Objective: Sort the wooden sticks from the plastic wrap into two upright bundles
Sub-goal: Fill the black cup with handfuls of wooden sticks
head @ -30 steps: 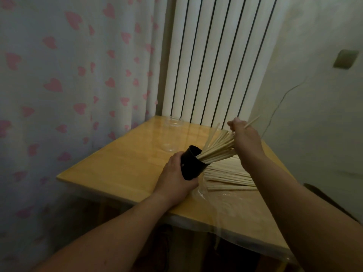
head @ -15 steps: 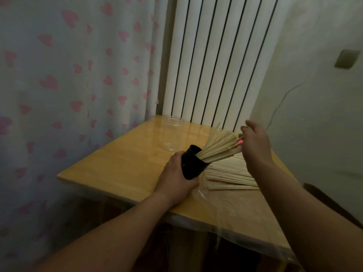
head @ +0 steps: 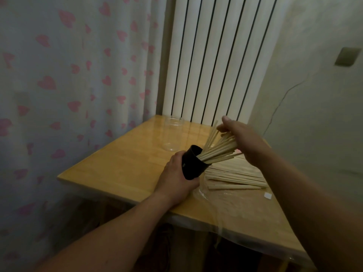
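Now left hand [head: 176,179] grips the tilted black cup [head: 193,163]; right hand [head: 243,140] holds its wooden sticks [head: 218,150]; white label [head: 267,195], near right, too small to read

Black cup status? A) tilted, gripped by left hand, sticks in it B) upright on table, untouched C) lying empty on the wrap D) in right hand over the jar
A: the left hand grips the black cup, tilted, with wooden sticks fanning from its mouth; the right hand holds their upper ends.

left hand [head: 175,177] and right hand [head: 246,141] on bare forearms [head: 117,228].
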`<action>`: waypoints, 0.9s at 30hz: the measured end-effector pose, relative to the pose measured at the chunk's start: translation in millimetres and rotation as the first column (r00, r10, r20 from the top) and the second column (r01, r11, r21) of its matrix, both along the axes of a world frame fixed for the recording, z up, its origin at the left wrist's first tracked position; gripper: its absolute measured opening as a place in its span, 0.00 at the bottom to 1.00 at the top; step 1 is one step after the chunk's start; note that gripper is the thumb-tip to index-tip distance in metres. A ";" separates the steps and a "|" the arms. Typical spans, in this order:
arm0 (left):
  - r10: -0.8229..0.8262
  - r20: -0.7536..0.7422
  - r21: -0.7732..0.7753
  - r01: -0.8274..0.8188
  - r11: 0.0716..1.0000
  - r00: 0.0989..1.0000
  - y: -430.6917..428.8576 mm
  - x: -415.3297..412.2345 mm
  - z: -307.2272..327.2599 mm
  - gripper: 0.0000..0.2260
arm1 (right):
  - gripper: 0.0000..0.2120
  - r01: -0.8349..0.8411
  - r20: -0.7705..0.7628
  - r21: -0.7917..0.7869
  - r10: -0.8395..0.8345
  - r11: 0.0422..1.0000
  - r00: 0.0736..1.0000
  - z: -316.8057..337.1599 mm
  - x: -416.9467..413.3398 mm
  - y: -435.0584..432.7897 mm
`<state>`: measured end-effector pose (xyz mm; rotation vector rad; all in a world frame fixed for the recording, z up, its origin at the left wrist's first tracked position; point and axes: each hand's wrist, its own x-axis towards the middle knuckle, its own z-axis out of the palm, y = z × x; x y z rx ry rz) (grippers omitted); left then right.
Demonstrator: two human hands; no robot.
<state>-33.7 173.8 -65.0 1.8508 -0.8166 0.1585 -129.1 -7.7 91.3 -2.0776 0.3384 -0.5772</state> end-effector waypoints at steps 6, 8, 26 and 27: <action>0.000 -0.004 0.002 0.000 1.000 1.000 -0.2 -1.6 0.9 0.37 | 0.16 -0.031 0.075 -0.073 0.036 0.997 0.997 -4.6 0.5 -5.0; -0.005 -0.001 0.008 0.005 1.000 1.000 0.0 -2.1 1.3 0.37 | 0.14 -0.033 0.027 -0.121 0.036 0.992 0.999 -2.3 -0.9 -7.4; 0.010 -0.038 0.000 -0.010 1.000 0.999 1.1 -2.9 2.9 0.39 | 0.16 0.202 0.023 -0.322 -0.205 0.925 0.978 -39.2 -81.4 -27.2; 0.009 -0.035 0.001 -0.009 1.000 0.999 1.0 -2.9 2.6 0.40 | 0.16 0.181 -0.009 -0.294 -0.192 0.939 0.981 -41.8 -85.5 -26.9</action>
